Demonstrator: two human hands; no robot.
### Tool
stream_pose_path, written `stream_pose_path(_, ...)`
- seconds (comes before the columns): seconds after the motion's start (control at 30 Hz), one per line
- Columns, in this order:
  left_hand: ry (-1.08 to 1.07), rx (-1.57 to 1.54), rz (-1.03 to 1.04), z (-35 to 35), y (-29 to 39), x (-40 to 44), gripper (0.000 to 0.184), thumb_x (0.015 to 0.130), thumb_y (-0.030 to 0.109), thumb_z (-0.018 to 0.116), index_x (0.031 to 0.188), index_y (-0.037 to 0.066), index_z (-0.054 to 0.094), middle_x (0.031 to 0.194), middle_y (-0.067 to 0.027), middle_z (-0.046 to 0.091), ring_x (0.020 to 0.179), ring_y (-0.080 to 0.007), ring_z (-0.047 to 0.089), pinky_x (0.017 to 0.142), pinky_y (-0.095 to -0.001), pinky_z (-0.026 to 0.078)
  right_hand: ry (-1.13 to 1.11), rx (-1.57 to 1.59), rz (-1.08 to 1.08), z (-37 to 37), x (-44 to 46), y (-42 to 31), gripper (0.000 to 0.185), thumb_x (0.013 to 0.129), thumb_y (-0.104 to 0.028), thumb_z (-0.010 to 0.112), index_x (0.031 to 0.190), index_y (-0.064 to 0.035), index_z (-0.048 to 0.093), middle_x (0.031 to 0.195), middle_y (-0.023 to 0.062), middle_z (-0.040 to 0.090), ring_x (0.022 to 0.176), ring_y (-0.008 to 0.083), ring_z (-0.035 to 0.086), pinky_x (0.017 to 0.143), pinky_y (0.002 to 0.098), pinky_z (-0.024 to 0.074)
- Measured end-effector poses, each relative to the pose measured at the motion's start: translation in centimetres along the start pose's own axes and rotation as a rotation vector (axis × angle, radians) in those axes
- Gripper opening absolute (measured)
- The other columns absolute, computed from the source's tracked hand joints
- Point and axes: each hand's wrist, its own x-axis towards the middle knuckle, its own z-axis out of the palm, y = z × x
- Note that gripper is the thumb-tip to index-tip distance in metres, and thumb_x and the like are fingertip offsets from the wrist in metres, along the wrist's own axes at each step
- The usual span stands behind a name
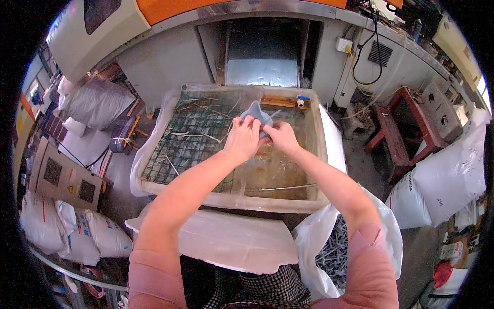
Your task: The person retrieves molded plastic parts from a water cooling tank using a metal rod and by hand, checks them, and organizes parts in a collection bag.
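Above a white tub (pixel 275 206) of murky water, both my hands are closed on a blue-grey moulded plastic piece (pixel 254 110). My left hand (pixel 244 137) wraps its fingers over the near side of the piece. From the right, my right hand (pixel 281 136) pinches its lower edge, and a thin pale strip sticks out just above those fingers. The piece's underside is hidden behind my hands. A green wire grid (pixel 193 134) covers the left part of the tub, with thin pale strips lying on it.
A blue-handled valve (pixel 302 100) sits at the tub's back edge. Nearer me are a pale curved board (pixel 231 239) and a white sack (pixel 314 239) holding many small grey pieces (pixel 333 250). Full sacks (pixel 437 180) and a red-brown stand (pixel 404 129) are at the right.
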Motion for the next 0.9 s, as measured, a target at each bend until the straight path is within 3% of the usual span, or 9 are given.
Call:
stream_pose_path(0.17, -0.078, -0.102, -0.014, 0.6, 0.5, -0.4, 0.044, 0.076, 0.028, 0.068, 0.1, -0.002, 0.046, 0.095, -0.0178, 0.053, 0.094, -0.0317, 0.05, 0.085, -0.0442, 0.033, 0.004, -0.137, -0.061, -0.1, 0.0, 0.9, 0.046, 0.071, -0.04, 0.062, 0.075, 0.0062, 0.065, 0.066, 0.0154, 0.065, 0.064, 0.0225, 0.066, 0.064, 0.0348, 0.0516)
stream_pose_path(0.27, -0.131, -0.081, -0.121, 0.5, 1.3, -0.3, 0.039, 0.081, 0.033, 0.063, 0.094, -0.002, 0.049, 0.096, -0.0158, 0.057, 0.094, -0.0294, 0.051, 0.087, -0.0407, 0.035, -0.092, -0.096, 0.013, -0.2, -0.4, 1.1, 0.04, 0.079, -0.027, 0.062, 0.088, 0.0117, 0.059, 0.078, 0.0134, 0.064, 0.063, 0.0161, 0.064, 0.058, 0.0281, 0.0525)
stream_pose_path(0.37, -0.123, -0.132, -0.109, 0.1, 1.2, -0.3, 0.036, 0.079, 0.029, 0.062, 0.092, -0.002, 0.05, 0.092, -0.017, 0.058, 0.093, -0.03, 0.051, 0.087, -0.0394, 0.035, -0.015, -0.151, 0.004, 0.1, -0.9, 0.9, 0.047, 0.072, -0.041, 0.063, 0.075, 0.0058, 0.066, 0.066, 0.0177, 0.065, 0.065, 0.0255, 0.066, 0.064, 0.0354, 0.0518)
stream_pose_path(0.47, -0.055, 0.118, 0.091, 1.1, -0.2, -0.8, 0.036, 0.078, 0.026, 0.061, 0.098, -0.001, 0.048, 0.094, -0.0186, 0.053, 0.095, -0.0304, 0.049, 0.086, -0.0425, 0.034, 0.058, -0.031, -0.044, 0.8, -1.8, 0.8, 0.051, 0.071, -0.041, 0.066, 0.085, 0.0083, 0.065, 0.069, 0.0189, 0.065, 0.066, 0.0255, 0.066, 0.063, 0.0352, 0.0521)
stream_pose_path(0.53, -0.091, 0.069, 0.048, 1.9, -0.1, -1.0, 0.035, 0.077, 0.026, 0.06, 0.097, 0.0, 0.049, 0.092, -0.0174, 0.053, 0.094, -0.0302, 0.049, 0.086, -0.0426, 0.034, 0.166, -0.083, -0.212, 1.4, -2.0, 0.9, 0.058, 0.07, -0.038, 0.069, 0.098, 0.0118, 0.06, 0.074, 0.0189, 0.066, 0.064, 0.024, 0.066, 0.061, 0.0342, 0.0527)
stream_pose_path(0.67, -0.102, -0.045, -0.004, 2.3, -0.1, -2.1, 0.034, 0.076, 0.026, 0.061, 0.095, -0.001, 0.05, 0.088, -0.0134, 0.053, 0.093, -0.0294, 0.05, 0.087, -0.0423, 0.033, -0.021, 0.157, 0.013, 2.0, -2.2, 1.7, 0.059, 0.073, -0.033, 0.071, 0.105, 0.0138, 0.054, 0.077, 0.018, 0.066, 0.068, 0.0225, 0.066, 0.06, 0.0324, 0.054)
stream_pose_path(0.8, -0.176, -0.08, -0.06, 1.0, 0.0, -2.0, 0.037, 0.075, 0.027, 0.064, 0.095, -0.001, 0.05, 0.092, -0.0134, 0.054, 0.098, -0.0288, 0.05, 0.087, -0.0425, 0.034, -0.065, 0.166, 0.016, 1.9, -2.4, 1.6, 0.057, 0.074, -0.03, 0.07, 0.107, 0.0132, 0.052, 0.08, 0.0189, 0.065, 0.073, 0.0209, 0.066, 0.061, 0.0322, 0.0536)
stream_pose_path(0.87, -0.046, 0.035, 0.018, 0.7, -0.2, -2.0, 0.038, 0.074, 0.027, 0.065, 0.095, -0.001, 0.05, 0.093, -0.0133, 0.055, 0.099, -0.0284, 0.049, 0.087, -0.043, 0.034, 0.137, -0.13, -0.328, 1.8, -3.3, 0.6, 0.058, 0.075, -0.03, 0.07, 0.108, 0.0127, 0.049, 0.084, 0.0195, 0.064, 0.074, 0.0192, 0.065, 0.063, 0.0316, 0.0529)
stream_pose_path(0.9, 0.081, 0.152, 0.092, 0.5, -0.2, -2.1, 0.039, 0.073, 0.027, 0.066, 0.096, -0.001, 0.05, 0.094, -0.0133, 0.055, 0.101, -0.0281, 0.049, 0.086, -0.0434, 0.034, 0.138, -0.13, -0.325, 2.0, -3.2, 0.6, 0.058, 0.075, -0.03, 0.07, 0.108, 0.0127, 0.049, 0.084, 0.0195, 0.064, 0.074, 0.0192, 0.065, 0.063, 0.0316, 0.0529)
